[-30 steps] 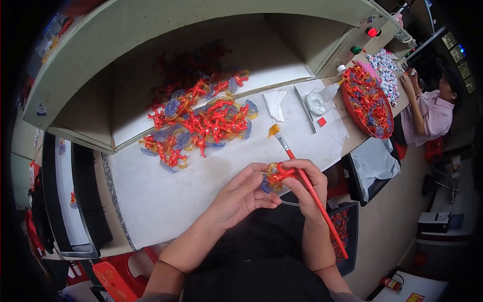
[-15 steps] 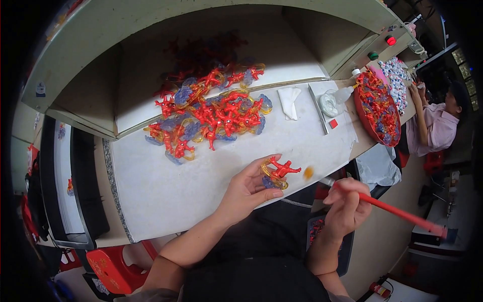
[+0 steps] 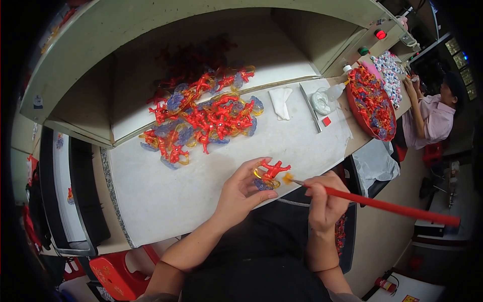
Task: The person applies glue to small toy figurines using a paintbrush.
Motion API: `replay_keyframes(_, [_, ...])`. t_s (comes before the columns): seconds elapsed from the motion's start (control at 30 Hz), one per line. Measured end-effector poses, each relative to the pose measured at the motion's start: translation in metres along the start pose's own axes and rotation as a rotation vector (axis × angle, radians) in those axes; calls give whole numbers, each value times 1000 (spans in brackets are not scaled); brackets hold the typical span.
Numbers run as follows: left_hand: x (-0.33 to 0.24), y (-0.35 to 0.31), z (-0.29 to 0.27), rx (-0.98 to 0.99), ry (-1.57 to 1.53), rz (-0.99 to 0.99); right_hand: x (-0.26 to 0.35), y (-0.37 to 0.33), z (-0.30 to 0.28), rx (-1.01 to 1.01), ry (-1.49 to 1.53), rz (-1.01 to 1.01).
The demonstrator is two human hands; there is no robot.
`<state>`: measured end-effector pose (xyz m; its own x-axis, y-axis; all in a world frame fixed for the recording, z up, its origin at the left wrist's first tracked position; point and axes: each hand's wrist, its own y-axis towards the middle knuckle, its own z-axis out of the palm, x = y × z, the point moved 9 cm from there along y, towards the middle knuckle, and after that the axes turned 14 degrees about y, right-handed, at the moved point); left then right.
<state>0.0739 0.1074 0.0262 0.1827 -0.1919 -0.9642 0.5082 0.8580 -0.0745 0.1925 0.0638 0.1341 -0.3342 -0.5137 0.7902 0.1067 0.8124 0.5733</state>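
White workbench [image 3: 201, 191] spreads beyond both hands. Left hand [image 3: 240, 194] pinches a red-and-yellow plastic toy piece [image 3: 269, 172]; right hand [image 3: 326, 201], just beside it, grips a red-handled brush [image 3: 382, 205]. A wobble could smear paint onto fingers [image 3: 250, 170].

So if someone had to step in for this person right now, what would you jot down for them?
Left hand: holds a small red and yellow toy piece at the table edge.
Right hand: grips a long red paintbrush, its orange tip beside the piece.
Pile of similar pieces lies farther back on the table; a red tray of more sits to the right.
Done: cannot tell how many are painted.
Left: the piece in hand, at least.
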Motion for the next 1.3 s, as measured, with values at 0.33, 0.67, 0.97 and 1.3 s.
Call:
replay_keyframes(0.33, [0, 4, 0, -3, 15, -10, -6, 5, 1, -18, 27, 38])
replay_keyframes(0.67, [1, 1, 0, 8, -28, -10, 5, 3, 16, 136, 87, 21])
replay_keyframes(0.97, [1, 2, 0, 35, -114, -32, -6, 8, -15, -147, 242, -34])
replay_keyframes(1.3, [2, 3, -6, -25, -10, 16, 7, 6, 24, 184, 48, -111])
